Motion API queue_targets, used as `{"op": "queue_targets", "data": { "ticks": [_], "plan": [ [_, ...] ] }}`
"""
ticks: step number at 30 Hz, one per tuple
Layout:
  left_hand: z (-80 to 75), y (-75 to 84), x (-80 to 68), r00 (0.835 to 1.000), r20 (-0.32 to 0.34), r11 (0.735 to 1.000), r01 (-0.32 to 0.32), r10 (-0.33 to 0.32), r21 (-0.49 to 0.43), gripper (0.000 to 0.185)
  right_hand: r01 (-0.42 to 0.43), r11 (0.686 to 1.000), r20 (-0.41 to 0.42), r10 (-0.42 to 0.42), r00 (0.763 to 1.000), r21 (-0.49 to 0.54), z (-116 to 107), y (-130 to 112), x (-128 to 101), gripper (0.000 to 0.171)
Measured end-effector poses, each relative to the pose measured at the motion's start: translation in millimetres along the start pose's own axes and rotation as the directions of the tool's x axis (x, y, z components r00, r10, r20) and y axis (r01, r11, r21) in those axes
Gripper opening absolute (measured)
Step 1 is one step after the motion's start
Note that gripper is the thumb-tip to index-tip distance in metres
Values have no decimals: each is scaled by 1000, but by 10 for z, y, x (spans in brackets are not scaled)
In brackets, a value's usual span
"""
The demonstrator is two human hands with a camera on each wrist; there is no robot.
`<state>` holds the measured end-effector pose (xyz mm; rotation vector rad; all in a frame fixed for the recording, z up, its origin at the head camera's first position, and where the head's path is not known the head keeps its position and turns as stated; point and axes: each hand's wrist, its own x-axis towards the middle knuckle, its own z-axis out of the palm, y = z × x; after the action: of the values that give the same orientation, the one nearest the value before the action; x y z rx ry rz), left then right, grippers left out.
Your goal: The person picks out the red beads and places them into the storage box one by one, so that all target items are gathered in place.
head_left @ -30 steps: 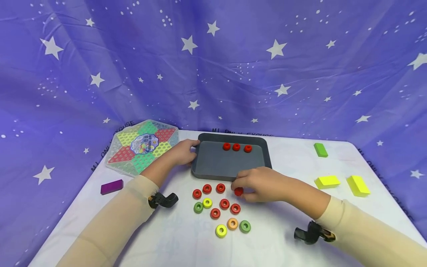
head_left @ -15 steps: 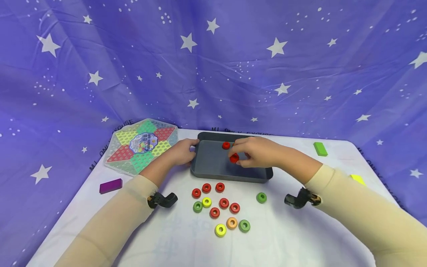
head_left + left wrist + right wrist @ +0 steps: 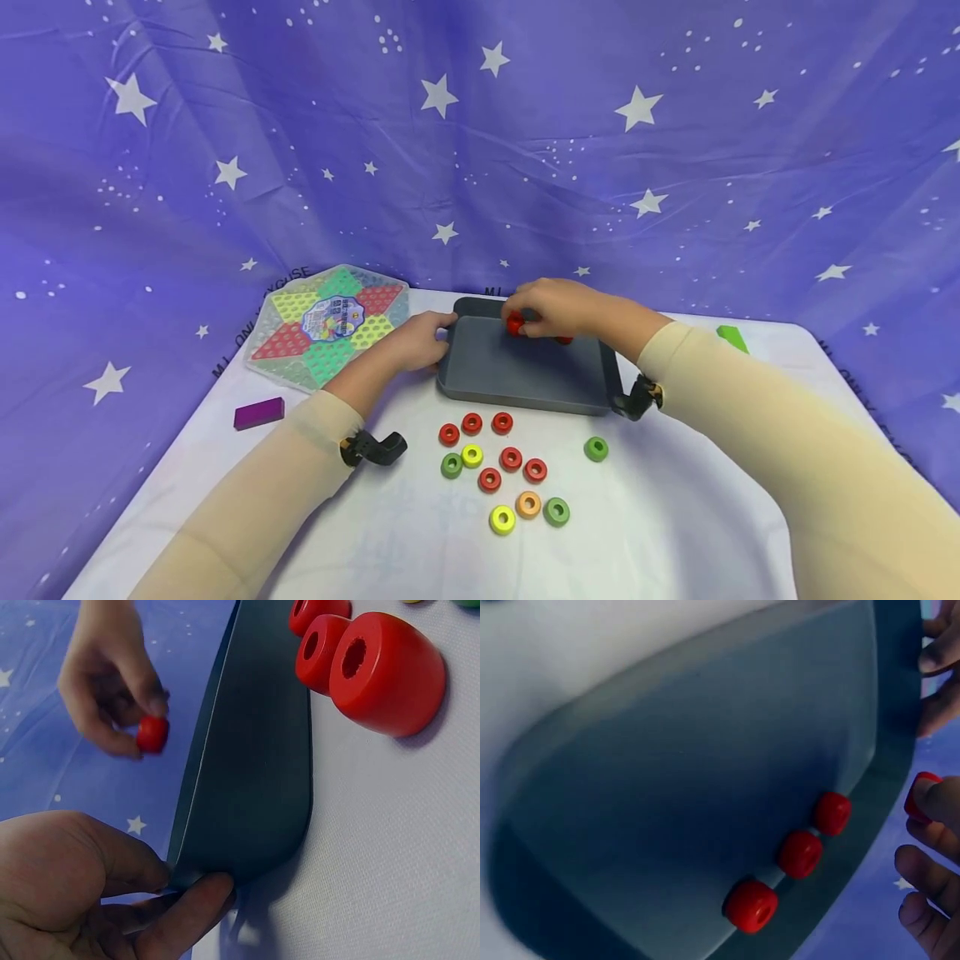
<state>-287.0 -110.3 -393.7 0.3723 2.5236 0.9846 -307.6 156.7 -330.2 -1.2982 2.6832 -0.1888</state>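
Observation:
A dark grey tray lies at the table's middle back. My left hand grips its far left corner, seen close in the left wrist view, where the left hand curls round the tray wall. My right hand pinches a red ring over the tray's far edge. The right wrist view shows that held red ring and three red rings in a row along the far wall of the tray. In the head view my hand mostly hides this row.
Loose rings lie in front of the tray: several red, plus green, yellow and orange. A hexagonal checkers board sits back left, a purple block at left, a green block back right. A starry curtain hangs behind.
My right hand lifted a red ring from the table in front of the tray and carried it over the tray to the far edge. The left hand kept its grip on the corner.

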Motion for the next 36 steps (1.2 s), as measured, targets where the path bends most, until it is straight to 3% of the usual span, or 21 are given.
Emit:
{"op": "queue_targets", "data": {
  "ticks": [8, 15, 24, 31, 36],
  "plan": [
    [-8, 27, 11, 1000, 1, 1000, 27, -27, 6, 67, -63, 996, 76, 68, 995, -63, 148, 105, 370, 27],
    [-11, 47, -4, 1000, 5, 999, 23, -23, 43, 66, -95, 991, 124, 106, 987, -91, 249, 169, 539, 28],
    [-8, 68, -21, 1000, 3, 998, 21, -21, 63, 66, -83, 988, 173, 104, 979, -128, 309, 117, 592, 29],
    [6, 77, -33, 1000, 0, 997, 26, -26, 79, 66, -77, 988, 157, 98, 983, -134, 307, 101, 565, 29],
    [-8, 76, -35, 999, -2, 997, 33, -33, 69, 66, -91, 990, 101, 102, 990, -108, 157, 59, 514, 34]
  ]
}}
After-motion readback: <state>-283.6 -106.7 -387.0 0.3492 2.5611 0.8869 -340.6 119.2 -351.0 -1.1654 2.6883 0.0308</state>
